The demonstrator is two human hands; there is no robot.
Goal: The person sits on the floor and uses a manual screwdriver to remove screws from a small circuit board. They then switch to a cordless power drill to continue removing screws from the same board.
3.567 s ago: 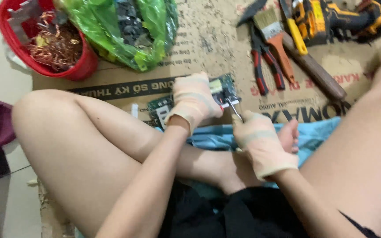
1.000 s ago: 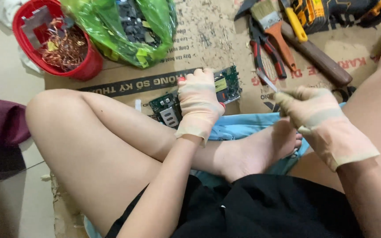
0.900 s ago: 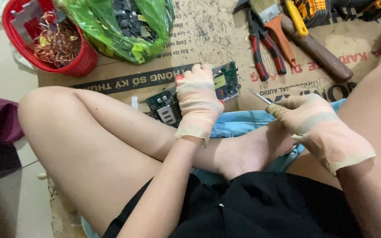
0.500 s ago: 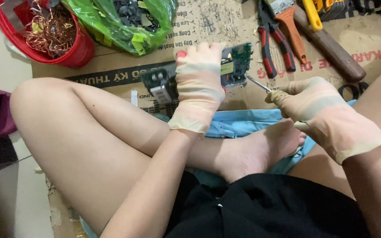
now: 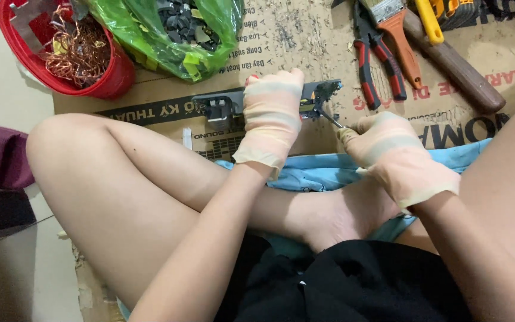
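My left hand (image 5: 271, 113) lies flat over the circuit board (image 5: 222, 107), fingers closed down on its top and pinning it to the cardboard sheet (image 5: 305, 42) just beyond my crossed legs; the board's long axis runs left to right across my view, one dark end showing left of the glove and a shorter green end showing right of it. My right hand (image 5: 388, 149) is curled tight around a thin metal tool (image 5: 328, 118), probably a small screwdriver, though the handle is hidden in my fist; its shaft slants up and left, tip touching the board's right end. I judge the board light, stiff and brittle at its soldered parts, so it wants holding by the edges or flat from above, not by its components. Beyond it lie red-handled pliers (image 5: 377, 56), a paintbrush (image 5: 397, 36), a green bag (image 5: 174, 30) and a red basket (image 5: 84, 65) of copper wire.
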